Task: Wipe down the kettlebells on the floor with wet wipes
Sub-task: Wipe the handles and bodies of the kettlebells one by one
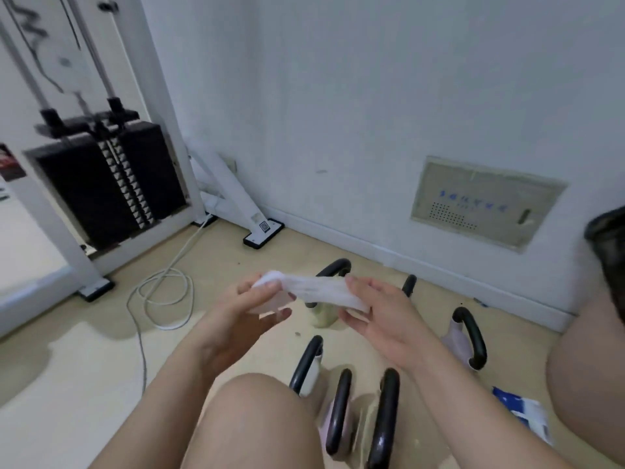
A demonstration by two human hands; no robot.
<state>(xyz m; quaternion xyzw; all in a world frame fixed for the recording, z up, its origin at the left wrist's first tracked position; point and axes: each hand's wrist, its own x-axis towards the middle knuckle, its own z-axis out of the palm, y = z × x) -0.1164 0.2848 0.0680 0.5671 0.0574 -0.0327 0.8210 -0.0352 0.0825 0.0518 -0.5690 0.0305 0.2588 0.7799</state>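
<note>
A white wet wipe [314, 291] is stretched between my two hands above the floor. My left hand [243, 309] pinches its left end, and my right hand [378, 316] holds its right end between thumb and fingers. Several kettlebells with black handles stand on the beige floor below: a pale green one [323, 314] partly hidden behind the wipe, a lilac one [468, 336] to the right, and others close to my knee [341, 411]. A blue and white wipe pack [522, 412] lies on the floor at the lower right.
A white cable machine with a black weight stack [111, 184] stands at the left, its foot [262, 233] by the wall. A white cable [162, 292] coils on the floor. My bare knees fill the bottom and right edge. A wall panel [483, 204] sits low.
</note>
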